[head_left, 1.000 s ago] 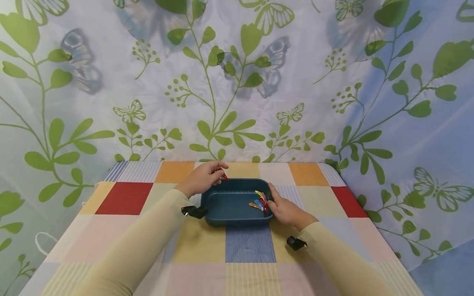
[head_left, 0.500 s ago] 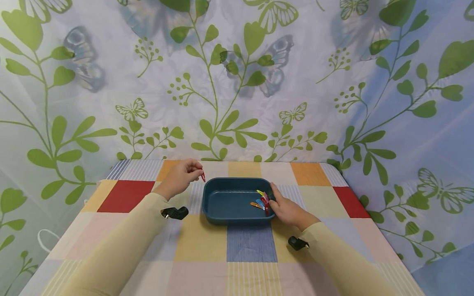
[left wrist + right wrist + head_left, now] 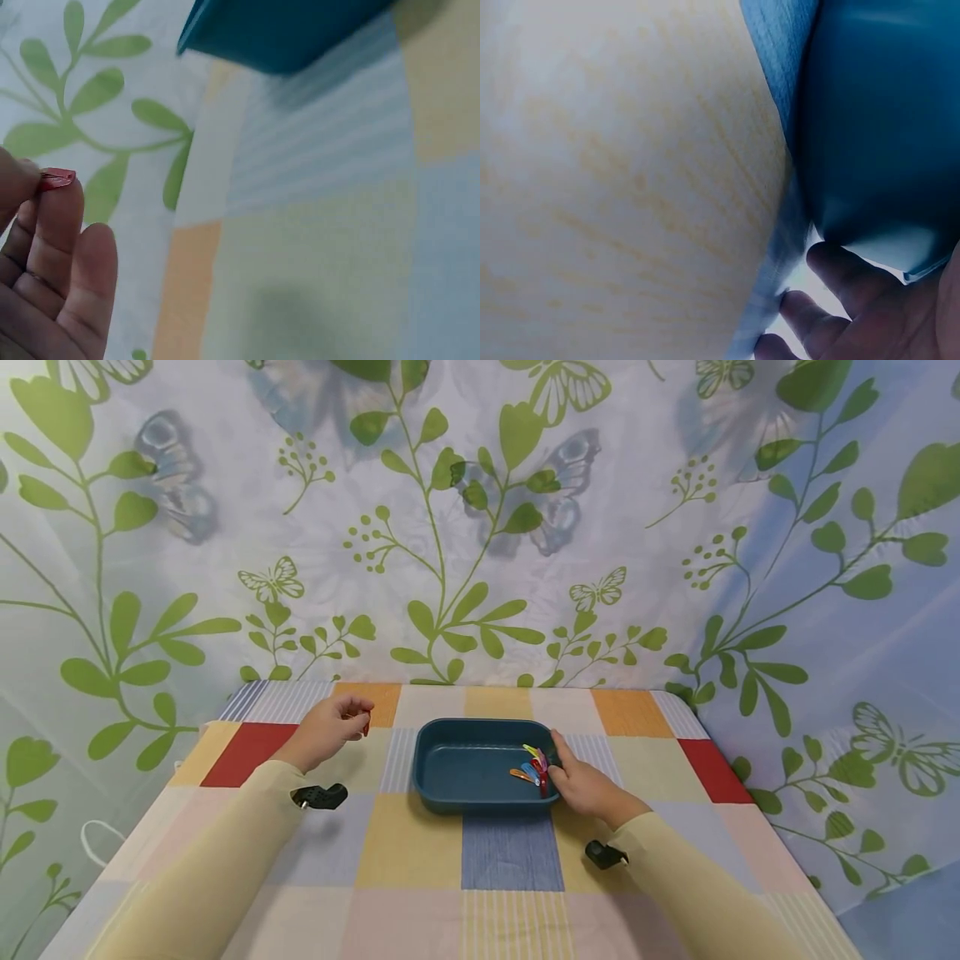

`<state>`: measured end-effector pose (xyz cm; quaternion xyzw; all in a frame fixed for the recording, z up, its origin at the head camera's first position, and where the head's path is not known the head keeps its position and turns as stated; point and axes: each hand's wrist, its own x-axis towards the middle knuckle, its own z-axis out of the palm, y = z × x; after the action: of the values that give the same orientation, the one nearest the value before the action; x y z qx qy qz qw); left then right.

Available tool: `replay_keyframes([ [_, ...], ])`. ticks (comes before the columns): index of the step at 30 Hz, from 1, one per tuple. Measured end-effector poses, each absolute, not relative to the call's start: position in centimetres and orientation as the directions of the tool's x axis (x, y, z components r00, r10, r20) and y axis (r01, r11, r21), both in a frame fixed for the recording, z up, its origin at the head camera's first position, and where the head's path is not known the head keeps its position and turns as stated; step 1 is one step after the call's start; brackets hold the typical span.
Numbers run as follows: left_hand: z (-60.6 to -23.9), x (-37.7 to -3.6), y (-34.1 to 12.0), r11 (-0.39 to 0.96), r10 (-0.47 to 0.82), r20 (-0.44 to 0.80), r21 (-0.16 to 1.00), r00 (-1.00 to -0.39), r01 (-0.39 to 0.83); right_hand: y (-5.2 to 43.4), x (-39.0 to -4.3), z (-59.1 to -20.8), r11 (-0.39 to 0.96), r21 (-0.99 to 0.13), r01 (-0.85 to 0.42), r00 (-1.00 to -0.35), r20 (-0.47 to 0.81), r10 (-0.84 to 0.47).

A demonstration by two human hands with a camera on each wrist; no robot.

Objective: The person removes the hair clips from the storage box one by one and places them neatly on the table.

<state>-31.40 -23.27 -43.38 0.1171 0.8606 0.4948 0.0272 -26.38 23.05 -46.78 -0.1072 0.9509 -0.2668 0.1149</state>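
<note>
My left hand [image 3: 322,732] is over the table to the left of a dark teal tray [image 3: 465,770]. Between its thumb and forefinger it pinches a small red hair clip [image 3: 58,178], seen close up in the left wrist view. Several hair clips [image 3: 532,767] in yellow, pink, blue, orange and red lie bunched at the tray's right end. My right hand [image 3: 591,789] grips that end, thumb over the rim and fingers along the outside. In the right wrist view its fingers [image 3: 847,277] lie by the tray's outer wall.
A patchwork cloth [image 3: 405,860] in coloured squares covers the table. Behind it hangs a curtain [image 3: 480,527] printed with leaves and butterflies. A white cable [image 3: 93,843] loops beside the table's left edge.
My left hand has moved left, from above the tray's left end to over the cloth, with the red hair clip still pinched. The right hand stays on the tray.
</note>
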Motion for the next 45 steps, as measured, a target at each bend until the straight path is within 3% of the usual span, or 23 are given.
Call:
replay_keyframes([
  [13, -45.8, -30.9, -27.6, 0.504, 0.189, -0.089, 0.864, -0.978, 0.019, 22.7, -26.4, -46.7, 0.837, -0.526, -0.150, -0.952, -0.153, -0.266],
  [22, -47.1, -31.1, -30.2, 0.620, 0.140, -0.189, 0.782, -0.972, -0.063, 22.6, -26.6, -47.0, 0.831, -0.527, -0.178, -0.951, -0.125, -0.283],
  [45, -47.9, -31.3, -33.4, 0.749, 0.093, -0.281, 0.651, -0.955, -0.119, 23.3, -27.0, -46.7, 0.839, -0.505, -0.202, -0.958, -0.078, -0.277],
])
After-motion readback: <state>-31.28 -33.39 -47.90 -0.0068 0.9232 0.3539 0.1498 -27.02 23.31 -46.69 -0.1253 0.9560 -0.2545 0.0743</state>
